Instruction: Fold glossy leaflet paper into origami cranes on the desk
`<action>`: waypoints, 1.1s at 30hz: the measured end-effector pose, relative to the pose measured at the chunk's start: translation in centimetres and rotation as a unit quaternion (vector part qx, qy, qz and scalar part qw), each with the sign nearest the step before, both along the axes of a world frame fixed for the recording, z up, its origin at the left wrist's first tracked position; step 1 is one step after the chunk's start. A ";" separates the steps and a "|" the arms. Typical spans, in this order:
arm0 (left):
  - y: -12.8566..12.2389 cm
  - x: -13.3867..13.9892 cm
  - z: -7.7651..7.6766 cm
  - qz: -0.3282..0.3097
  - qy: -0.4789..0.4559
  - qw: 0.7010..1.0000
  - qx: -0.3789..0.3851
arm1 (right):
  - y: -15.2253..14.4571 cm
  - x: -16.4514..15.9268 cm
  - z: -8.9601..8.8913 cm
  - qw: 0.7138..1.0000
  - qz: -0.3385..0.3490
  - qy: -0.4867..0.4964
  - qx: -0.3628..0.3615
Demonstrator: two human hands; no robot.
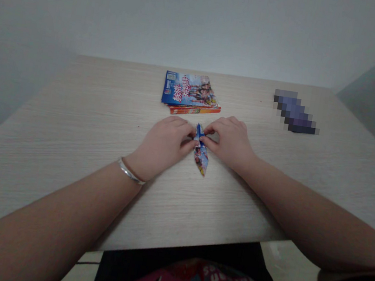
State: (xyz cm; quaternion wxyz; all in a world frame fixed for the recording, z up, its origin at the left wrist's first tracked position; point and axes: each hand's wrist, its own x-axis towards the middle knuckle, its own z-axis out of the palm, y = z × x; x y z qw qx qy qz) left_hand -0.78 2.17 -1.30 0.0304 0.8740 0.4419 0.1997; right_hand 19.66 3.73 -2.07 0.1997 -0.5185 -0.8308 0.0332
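Between my hands, a small piece of folded paper (201,159) with a colourful blue print lies near the middle of the table. It is narrow, with a pointed end toward me. My left hand (169,140) pinches its left edge between thumb and fingers; a silver bracelet (130,172) circles that wrist. From the other side, my right hand (230,140) pinches the upper right edge, thumb and forefinger closed on it. My fingertips cover part of the paper's upper half.
Just beyond my hands sits a stack of printed leaflets (191,91), blue on top and orange below. A pixelated dark, flat object (295,112) lies at the far right. The pale wooden table (82,110) meets a wall (204,25) at the back.
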 end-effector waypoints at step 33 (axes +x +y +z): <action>-0.4 0.4 0.2 0.050 0.036 0.998 -0.016 | 1.2 1.3 -0.8 0.997 0.047 0.045 -0.031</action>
